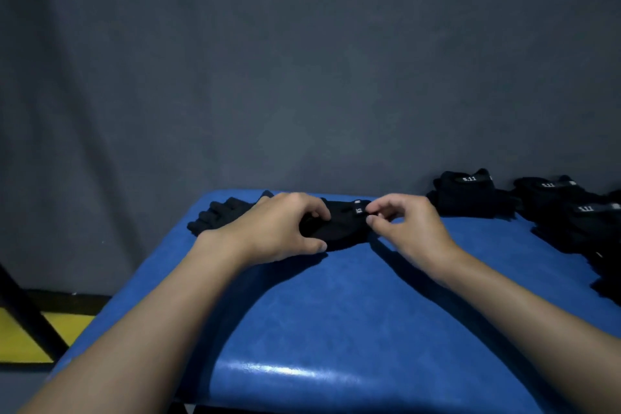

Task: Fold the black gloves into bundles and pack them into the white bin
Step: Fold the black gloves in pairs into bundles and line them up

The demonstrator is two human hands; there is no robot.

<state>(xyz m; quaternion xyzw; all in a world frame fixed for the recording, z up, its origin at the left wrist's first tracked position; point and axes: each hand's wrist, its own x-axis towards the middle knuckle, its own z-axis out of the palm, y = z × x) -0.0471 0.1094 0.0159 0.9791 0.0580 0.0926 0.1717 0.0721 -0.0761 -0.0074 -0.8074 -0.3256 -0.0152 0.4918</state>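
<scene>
A black glove (339, 228) with a small white label lies across the far part of the blue table (353, 306), its fingers (218, 217) pointing left. My left hand (279, 228) lies over the glove's middle and grips it with curled fingers and thumb. My right hand (403, 225) pinches the cuff end by the label with thumb and forefinger. No white bin is in view.
A pile of black gloves (470, 195) with white labels lies at the table's far right, and more gloves (584, 222) run along the right edge. A grey wall stands behind. Left of the table are a dark frame and a yellow floor patch (30, 336).
</scene>
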